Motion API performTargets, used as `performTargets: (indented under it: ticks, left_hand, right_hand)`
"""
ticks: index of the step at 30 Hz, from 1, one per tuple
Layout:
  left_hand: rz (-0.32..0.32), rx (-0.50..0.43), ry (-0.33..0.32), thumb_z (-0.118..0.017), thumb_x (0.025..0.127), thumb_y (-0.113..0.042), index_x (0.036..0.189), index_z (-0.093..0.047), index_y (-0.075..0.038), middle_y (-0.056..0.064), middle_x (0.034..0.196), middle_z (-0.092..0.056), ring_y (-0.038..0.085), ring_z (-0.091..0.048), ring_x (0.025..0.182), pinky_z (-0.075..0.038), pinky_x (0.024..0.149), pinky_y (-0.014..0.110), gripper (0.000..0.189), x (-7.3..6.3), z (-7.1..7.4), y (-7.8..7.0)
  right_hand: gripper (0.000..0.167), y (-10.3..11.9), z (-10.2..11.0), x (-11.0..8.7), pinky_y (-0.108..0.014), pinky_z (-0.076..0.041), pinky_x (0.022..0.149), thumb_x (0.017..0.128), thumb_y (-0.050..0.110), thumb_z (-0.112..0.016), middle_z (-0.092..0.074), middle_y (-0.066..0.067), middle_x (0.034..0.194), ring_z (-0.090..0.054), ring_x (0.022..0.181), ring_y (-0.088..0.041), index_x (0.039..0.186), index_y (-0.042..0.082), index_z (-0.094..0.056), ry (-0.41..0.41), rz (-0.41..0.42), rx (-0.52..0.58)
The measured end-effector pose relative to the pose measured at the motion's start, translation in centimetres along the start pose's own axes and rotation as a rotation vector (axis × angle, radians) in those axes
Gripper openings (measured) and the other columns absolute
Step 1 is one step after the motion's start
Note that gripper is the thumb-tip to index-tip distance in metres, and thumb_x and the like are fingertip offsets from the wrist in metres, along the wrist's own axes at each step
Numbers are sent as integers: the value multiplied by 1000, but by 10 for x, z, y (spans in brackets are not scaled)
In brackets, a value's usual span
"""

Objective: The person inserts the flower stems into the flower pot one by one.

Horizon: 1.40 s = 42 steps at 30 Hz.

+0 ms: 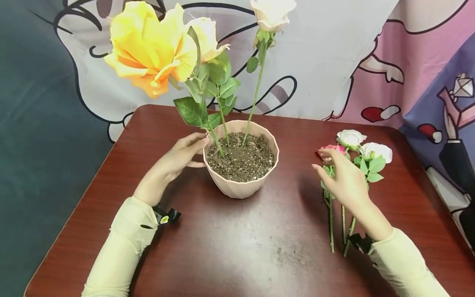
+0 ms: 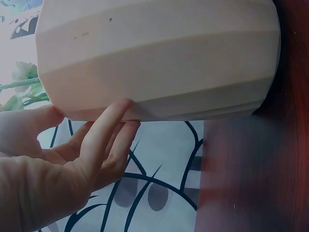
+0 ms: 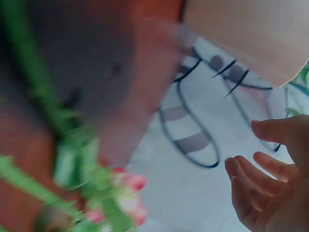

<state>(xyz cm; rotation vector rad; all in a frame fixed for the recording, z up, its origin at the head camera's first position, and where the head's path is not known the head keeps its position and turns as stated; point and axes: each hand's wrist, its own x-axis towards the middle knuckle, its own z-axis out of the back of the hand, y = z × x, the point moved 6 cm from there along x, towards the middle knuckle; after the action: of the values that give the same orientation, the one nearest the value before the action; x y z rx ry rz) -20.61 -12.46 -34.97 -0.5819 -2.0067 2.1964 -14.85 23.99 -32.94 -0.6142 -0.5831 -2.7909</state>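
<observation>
A pale pink faceted flower pot (image 1: 241, 189) filled with dark soil stands on the table. Three artificial roses rise from it: a large yellow rose (image 1: 152, 49), a cream rose (image 1: 205, 39) partly behind it, and a pale rose (image 1: 272, 14) on a tall stem. My left hand (image 1: 178, 154) touches the pot's left side, thumb at the rim and relaxed fingers against the outer wall, as the left wrist view also shows. My right hand (image 1: 346, 177) hovers over the loose flowers with nothing in its fingers. Below it lie a pink rose (image 1: 334, 150) and two white roses (image 1: 375, 152).
The brown wooden table (image 1: 222, 255) bears the pot left of centre and the loose stems on the right. A curtain with cartoon prints (image 1: 323, 74) hangs right behind the table's far edge. The tall blooms lean above the pot's left side.
</observation>
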Motion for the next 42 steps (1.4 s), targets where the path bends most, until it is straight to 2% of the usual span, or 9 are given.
performTargets:
  ticks: [5,8,11,18,22,25,27,33,42]
  left_hand:
    - [-4,5,0,-43,100,-26,138,-36,-2,19,128,-43,30,-46,113,-55,80,40,45,0,-1,-1]
    - [-11,10,-5,-43,100,-27,138,-37,-3,18,127,-43,31,-46,113,-55,79,39,45,0,-1,-3]
    - [-13,15,-8,-43,100,-28,139,-36,-3,17,127,-43,31,-44,114,-56,79,38,46,-1,0,-4]
    - [-7,7,-5,-43,100,-30,140,-34,-3,17,130,-42,29,-45,115,-55,81,39,49,-1,0,-3]
    - [0,9,-10,-43,100,-31,139,-35,-3,17,129,-42,26,-47,112,-55,82,39,49,0,1,-1]
    - [5,9,-15,-43,100,-31,139,-35,-3,15,128,-43,26,-47,112,-55,81,39,49,0,1,1]
    - [9,5,-16,-44,100,-31,140,-35,-4,14,128,-43,26,-46,113,-55,81,38,49,1,2,1]
    - [-3,8,-21,-44,100,-31,141,-32,-3,15,131,-40,29,-42,117,-55,80,37,52,-1,4,1]
    - [-2,10,-17,-44,99,-32,140,-34,-4,15,132,-40,29,-41,116,-55,81,38,51,0,2,2]
  right_hand:
    - [37,-35,-3,-21,-48,-47,59,85,23,-68,-67,-14,99,-65,74,-28,116,8,-57,122,-67,-5]
    - [36,-51,-6,-34,-38,-50,57,85,19,-69,-68,-15,91,-66,69,-25,115,5,-56,183,-91,57]
    - [35,-59,-10,-44,-29,-51,55,83,15,-71,-69,-14,84,-66,65,-19,113,3,-57,214,-77,99]
    - [29,-65,-19,-59,-31,-52,55,80,11,-73,-69,-9,79,-64,62,-13,105,0,-61,235,-38,98]
    - [29,-69,-26,-64,-25,-46,49,82,16,-72,-67,-3,72,-59,58,-5,103,-1,-61,313,-108,94]
    - [34,-70,-30,-68,-24,-44,49,81,21,-73,-65,-1,70,-59,59,-7,103,-2,-60,388,-172,95]
    - [35,-70,-33,-71,-24,-45,50,79,22,-76,-64,-1,69,-60,60,-10,99,-2,-61,414,-187,94]
    - [27,-68,-38,-74,-23,-45,51,75,20,-78,-61,3,65,-56,58,-7,84,3,-60,441,-187,88]
    - [29,-77,-42,-80,-23,-45,50,81,25,-73,-67,1,67,-61,56,-10,91,2,-59,553,-358,165]
